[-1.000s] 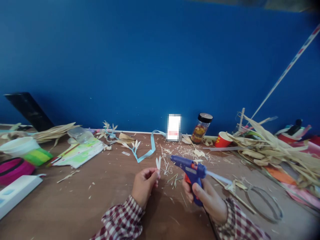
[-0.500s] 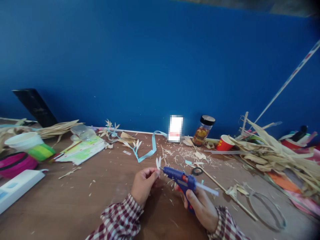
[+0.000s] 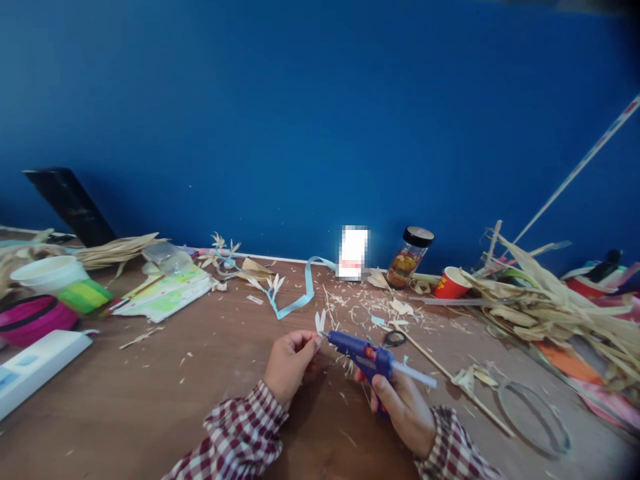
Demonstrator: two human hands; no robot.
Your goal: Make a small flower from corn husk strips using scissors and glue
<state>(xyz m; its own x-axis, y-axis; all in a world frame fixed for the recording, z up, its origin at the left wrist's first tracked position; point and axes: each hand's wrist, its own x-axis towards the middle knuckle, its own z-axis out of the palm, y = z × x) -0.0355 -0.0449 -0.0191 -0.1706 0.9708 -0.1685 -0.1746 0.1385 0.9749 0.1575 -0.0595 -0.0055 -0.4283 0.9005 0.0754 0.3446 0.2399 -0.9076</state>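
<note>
Between the thumb and fingers of my left hand (image 3: 291, 365) is pinched a small piece with pale, petal-like tips (image 3: 321, 321) pointing up. My right hand (image 3: 406, 410) is wrapped round the handle of a blue glue gun (image 3: 363, 353), whose nozzle meets the base of the pale piece or lies just beside it. A clear glue stick (image 3: 414, 375) juts from the gun's back end. Beyond my hands lies a light blue ribbon (image 3: 295, 307) with pale petal-like pieces (image 3: 273, 287) at its near end. Whether glue is coming out is too small to tell.
Husk scraps and a thin stick (image 3: 430, 357) lie right of centre. Behind them are a lidded jar (image 3: 409, 259), a red paper cup (image 3: 451, 283) and a blurred bright upright object (image 3: 354, 253). Dried husks (image 3: 545, 307) heap at right; a white power strip (image 3: 40, 370) lies left.
The camera view has shifted slightly. My left hand still pinches the pale piece and my right still holds the glue gun, its nozzle staying at the piece's base.
</note>
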